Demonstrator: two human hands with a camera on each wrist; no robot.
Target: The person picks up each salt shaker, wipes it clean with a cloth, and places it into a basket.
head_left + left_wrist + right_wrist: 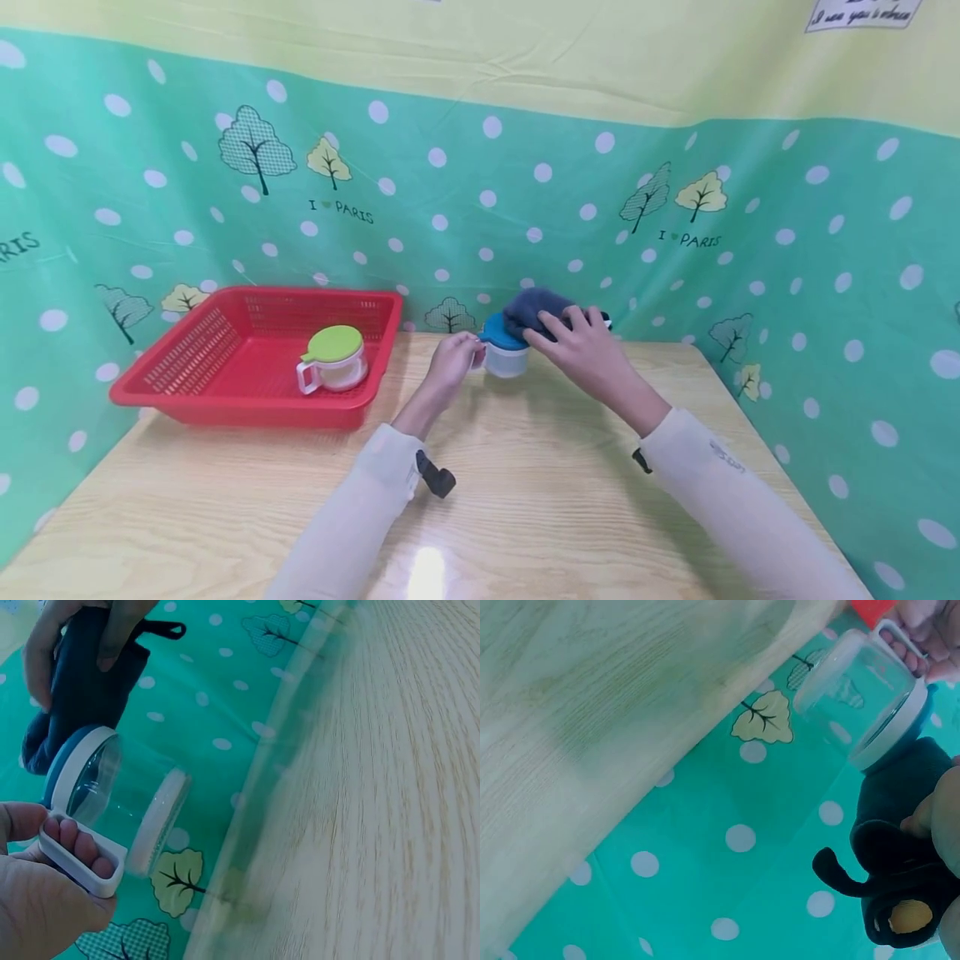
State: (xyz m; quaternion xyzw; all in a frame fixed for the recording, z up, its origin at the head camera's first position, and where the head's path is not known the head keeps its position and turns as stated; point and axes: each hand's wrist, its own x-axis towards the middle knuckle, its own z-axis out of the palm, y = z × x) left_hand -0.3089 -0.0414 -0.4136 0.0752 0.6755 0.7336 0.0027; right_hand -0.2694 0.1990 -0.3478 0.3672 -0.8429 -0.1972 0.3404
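Note:
Gripped by its white handle in my left hand [452,360] is a clear seasoning jar [507,362] with a blue lid [495,332]. Left-hand fingers pass through the handle loop in the left wrist view, and the jar [124,787] is tilted, raised above the tabletop. My right hand [588,357] grips a bunched dark blue cloth [534,307], which lies against the top of the lid. A black loop [836,874] sticks out from the cloth in the right wrist view.
At the left of the wooden table [525,492] stands a red plastic basket [255,412]. Inside it sits a similar jar with a green lid [335,343]. A green polka-dot curtain [465,192] hangs behind the table and along its sides.

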